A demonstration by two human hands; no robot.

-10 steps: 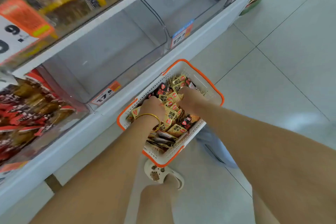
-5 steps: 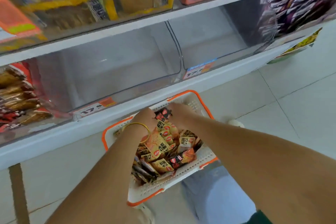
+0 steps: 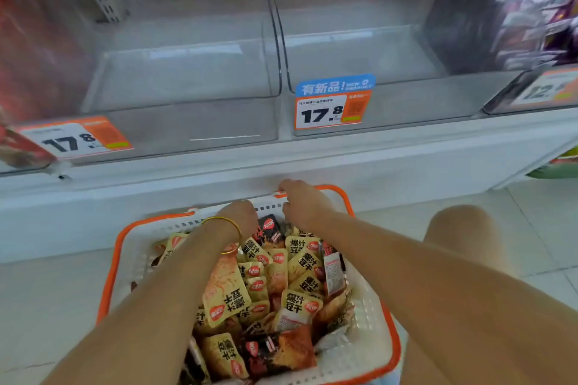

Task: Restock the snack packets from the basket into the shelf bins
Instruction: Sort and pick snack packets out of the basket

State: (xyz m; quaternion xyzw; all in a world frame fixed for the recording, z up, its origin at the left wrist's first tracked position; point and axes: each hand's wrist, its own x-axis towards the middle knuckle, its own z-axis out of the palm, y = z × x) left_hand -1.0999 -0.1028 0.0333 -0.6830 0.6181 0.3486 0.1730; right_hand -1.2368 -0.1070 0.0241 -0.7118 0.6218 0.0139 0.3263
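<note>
Setting: shop aisle, pale tiled floor [image 3: 531, 228], and a white shelf [image 3: 312, 162] running across the view.
Left bin [image 3: 175, 72]: clear plastic, on the shelf, with an orange price tag [image 3: 75, 137] reading 17.8 on its front.
Right bin [image 3: 359, 50]: clear plastic, just beside the left bin, with a blue-topped tag [image 3: 333, 101] also reading 17.8.
Neighbouring stock: purple packs [image 3: 531, 9] in the bin at far right; red packs [image 3: 18, 40] at far left, blurred.
Basket [image 3: 397, 347]: white mesh with an orange rim, on the floor, its far end close to the shelf base.
Snack packets [image 3: 225, 294]: mostly yellow, some orange and black, heaped loose in the basket.
Left hand [image 3: 240, 216]: back uppermost at the far end of the heap, fingers bent down out of sight among the packets; grip cannot be told. Gold bangle [image 3: 220, 218] on the wrist.
Right hand [image 3: 305, 206]: over the basket's far rim, fingers [image 3: 286, 186] bent and close together; cannot tell whether they hold anything.
Black packet [image 3: 269, 228]: between the two hands, touching the left one.
Knee [image 3: 459, 228]: bare, right of the basket.
</note>
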